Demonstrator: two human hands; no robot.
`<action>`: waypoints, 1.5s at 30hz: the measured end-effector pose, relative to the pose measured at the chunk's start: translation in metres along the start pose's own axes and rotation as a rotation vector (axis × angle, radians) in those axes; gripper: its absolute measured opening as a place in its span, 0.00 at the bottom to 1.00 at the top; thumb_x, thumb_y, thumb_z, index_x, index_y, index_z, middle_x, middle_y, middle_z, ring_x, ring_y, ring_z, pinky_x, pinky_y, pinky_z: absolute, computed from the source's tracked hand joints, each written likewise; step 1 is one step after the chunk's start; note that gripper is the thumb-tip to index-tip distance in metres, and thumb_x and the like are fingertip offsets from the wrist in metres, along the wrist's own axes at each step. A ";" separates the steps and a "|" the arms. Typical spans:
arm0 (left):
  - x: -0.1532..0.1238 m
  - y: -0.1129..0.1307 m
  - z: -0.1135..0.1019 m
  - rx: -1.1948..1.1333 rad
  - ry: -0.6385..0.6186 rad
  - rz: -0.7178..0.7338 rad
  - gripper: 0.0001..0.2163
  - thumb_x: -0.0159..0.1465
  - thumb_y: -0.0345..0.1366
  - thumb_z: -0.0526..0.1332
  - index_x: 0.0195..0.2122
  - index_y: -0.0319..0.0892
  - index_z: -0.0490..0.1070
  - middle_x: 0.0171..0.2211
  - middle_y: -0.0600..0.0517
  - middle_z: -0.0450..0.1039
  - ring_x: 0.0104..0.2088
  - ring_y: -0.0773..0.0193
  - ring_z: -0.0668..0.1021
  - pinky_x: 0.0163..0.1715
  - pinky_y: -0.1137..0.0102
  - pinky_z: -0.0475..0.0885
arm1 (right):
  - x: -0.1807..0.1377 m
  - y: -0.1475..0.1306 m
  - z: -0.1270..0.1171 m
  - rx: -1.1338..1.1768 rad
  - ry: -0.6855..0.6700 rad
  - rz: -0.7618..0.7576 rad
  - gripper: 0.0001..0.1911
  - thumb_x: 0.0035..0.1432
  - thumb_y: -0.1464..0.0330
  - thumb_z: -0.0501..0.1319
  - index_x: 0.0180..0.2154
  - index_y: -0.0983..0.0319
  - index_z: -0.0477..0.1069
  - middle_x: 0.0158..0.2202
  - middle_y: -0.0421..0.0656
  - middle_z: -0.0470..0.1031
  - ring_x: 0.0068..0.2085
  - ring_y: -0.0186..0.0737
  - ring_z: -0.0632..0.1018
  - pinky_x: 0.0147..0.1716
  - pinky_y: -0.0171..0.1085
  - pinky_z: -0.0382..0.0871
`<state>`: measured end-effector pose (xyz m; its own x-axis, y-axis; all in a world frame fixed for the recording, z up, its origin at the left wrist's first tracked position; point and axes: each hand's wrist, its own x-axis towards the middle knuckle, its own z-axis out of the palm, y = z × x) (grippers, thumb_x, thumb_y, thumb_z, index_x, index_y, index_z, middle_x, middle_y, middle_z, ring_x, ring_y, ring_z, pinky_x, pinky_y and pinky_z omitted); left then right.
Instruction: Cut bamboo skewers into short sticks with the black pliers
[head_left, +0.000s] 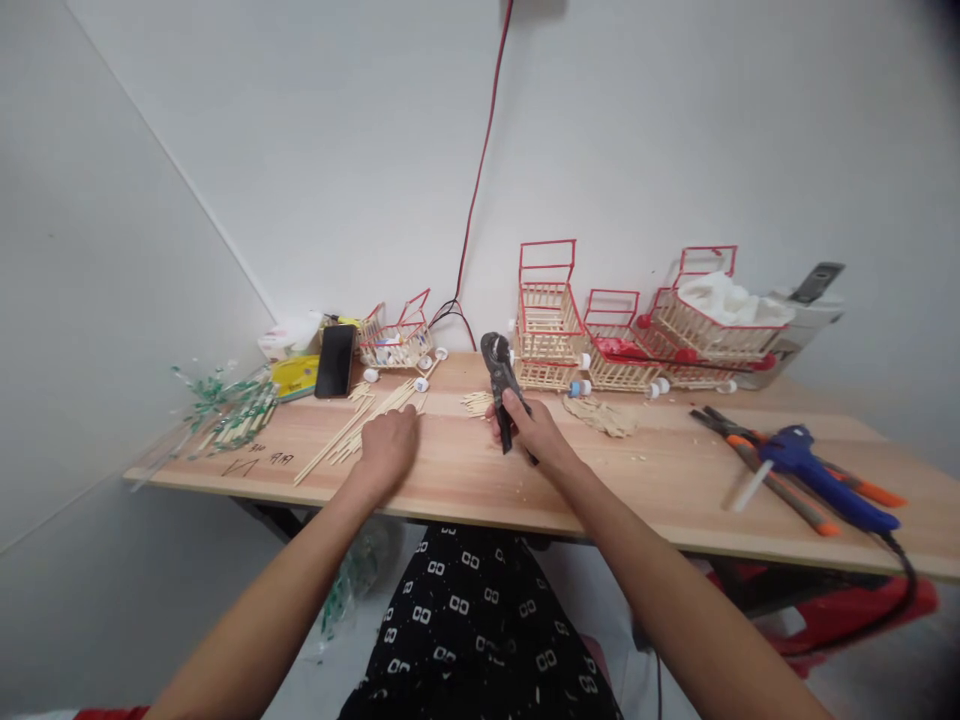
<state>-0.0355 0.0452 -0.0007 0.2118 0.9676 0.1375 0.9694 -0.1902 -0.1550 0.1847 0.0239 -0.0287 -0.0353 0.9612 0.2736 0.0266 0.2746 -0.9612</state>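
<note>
My right hand (531,428) is wrapped round a pair of black pliers (498,362). The tool's rounded head points up and away from me, and its handles come out below my fingers. To the left, my left hand (390,446) rests low over thin wooden sticks (337,437) on the tabletop. Its fingers are curled together at the sticks' right side, and their tips are partly hidden. Between the two hands lies a small group of short cut sticks (475,403).
Small stick-built shopping carts (546,335) with red handles stand along the wall. A phone (335,361) leans at the left near green-wrapped stick bundles (236,412). On the right lie a blue glue gun (825,475) and orange-handled pliers (780,485). The table (637,500) ends close to my lap.
</note>
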 end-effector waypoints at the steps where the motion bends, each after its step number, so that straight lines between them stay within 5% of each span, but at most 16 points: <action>1: 0.000 -0.001 -0.001 0.010 -0.005 -0.004 0.16 0.68 0.31 0.42 0.47 0.35 0.68 0.39 0.36 0.75 0.42 0.47 0.78 0.37 0.60 0.70 | 0.000 0.000 0.000 0.004 -0.002 0.000 0.29 0.58 0.44 0.52 0.32 0.64 0.71 0.22 0.41 0.72 0.22 0.34 0.73 0.21 0.32 0.68; 19: 0.027 0.008 -0.002 0.047 -0.138 -0.037 0.14 0.61 0.22 0.51 0.43 0.28 0.74 0.39 0.29 0.77 0.45 0.45 0.79 0.37 0.64 0.69 | 0.000 0.001 0.000 -0.006 0.003 -0.016 0.28 0.59 0.45 0.52 0.32 0.63 0.71 0.22 0.41 0.72 0.22 0.34 0.73 0.20 0.31 0.68; 31: 0.015 -0.011 -0.005 -0.008 -0.061 -0.046 0.16 0.65 0.26 0.44 0.50 0.30 0.64 0.37 0.32 0.76 0.42 0.48 0.79 0.37 0.62 0.69 | 0.004 0.002 0.000 -0.034 0.037 0.023 0.29 0.57 0.44 0.53 0.33 0.64 0.72 0.22 0.41 0.72 0.21 0.33 0.73 0.19 0.31 0.67; 37: 0.006 0.018 0.000 -0.687 0.119 0.157 0.13 0.70 0.39 0.42 0.35 0.41 0.62 0.29 0.48 0.72 0.31 0.61 0.75 0.33 0.69 0.67 | 0.010 0.005 0.003 0.138 0.010 0.089 0.27 0.49 0.48 0.64 0.38 0.65 0.73 0.21 0.38 0.68 0.21 0.34 0.71 0.18 0.33 0.68; 45: -0.010 0.074 0.007 -1.458 -0.010 0.426 0.14 0.69 0.45 0.46 0.32 0.42 0.59 0.20 0.58 0.58 0.19 0.70 0.62 0.21 0.73 0.60 | 0.012 0.001 0.000 0.341 0.062 0.121 0.23 0.44 0.52 0.68 0.34 0.63 0.72 0.22 0.36 0.68 0.23 0.34 0.72 0.24 0.34 0.69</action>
<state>0.0328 0.0228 -0.0202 0.5040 0.7997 0.3264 0.1109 -0.4347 0.8937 0.1848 0.0360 -0.0265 0.0087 0.9888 0.1489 -0.3079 0.1443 -0.9404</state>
